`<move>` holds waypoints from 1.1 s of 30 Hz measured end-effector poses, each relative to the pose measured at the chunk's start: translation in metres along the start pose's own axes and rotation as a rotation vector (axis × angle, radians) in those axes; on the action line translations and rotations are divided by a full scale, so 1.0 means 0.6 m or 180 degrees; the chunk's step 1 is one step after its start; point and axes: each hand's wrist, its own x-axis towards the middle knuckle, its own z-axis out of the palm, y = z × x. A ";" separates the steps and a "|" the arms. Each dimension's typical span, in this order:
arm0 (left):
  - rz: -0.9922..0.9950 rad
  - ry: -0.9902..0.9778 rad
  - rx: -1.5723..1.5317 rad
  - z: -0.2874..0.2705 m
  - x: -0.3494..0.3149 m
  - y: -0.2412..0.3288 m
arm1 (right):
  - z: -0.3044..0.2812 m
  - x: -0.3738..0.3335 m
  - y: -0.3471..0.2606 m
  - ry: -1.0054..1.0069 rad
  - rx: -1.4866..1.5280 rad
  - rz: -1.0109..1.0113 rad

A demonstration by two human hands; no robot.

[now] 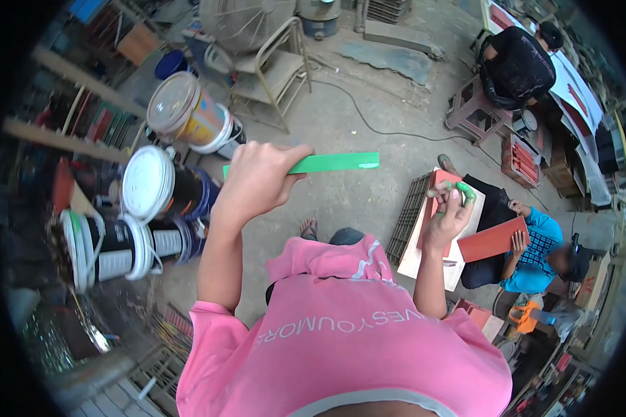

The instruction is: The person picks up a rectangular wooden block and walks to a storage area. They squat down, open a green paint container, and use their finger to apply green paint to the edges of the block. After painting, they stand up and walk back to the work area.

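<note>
My left hand is closed around a flat green strip, which lies level across the front of my body. Its right end sticks out past my thumb and has a pale smear at the tip. A short bit of its left end shows beyond my knuckles. To the right, my right hand is raised palm up, with its fingers loosely curled and apart. Bright green colour covers some of its fingertips, and I see no object in it. Below and behind that hand lie a red board and a pale board.
Paint buckets are stacked at left, near a large fan and a metal chair. A seated co-worker in blue holds a red board at right. Another person sits far right. A cable crosses the floor.
</note>
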 end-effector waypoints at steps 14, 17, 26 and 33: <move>0.0684 0.0061 -0.0346 0.121 0.651 -0.222 | 0.122 0.423 0.255 0.0832 -0.0210 -0.0251; 0.0714 0.0136 -0.0332 0.142 0.801 -0.244 | 0.158 0.565 0.315 0.0755 -0.0084 -0.0190; 0.0563 0.0311 -0.0660 0.233 1.249 -0.358 | 0.237 0.973 0.461 0.0501 -0.0263 -0.0091; 0.0408 0.0182 -0.1176 0.365 1.667 -0.502 | 0.289 1.355 0.668 0.0584 -0.0355 -0.0112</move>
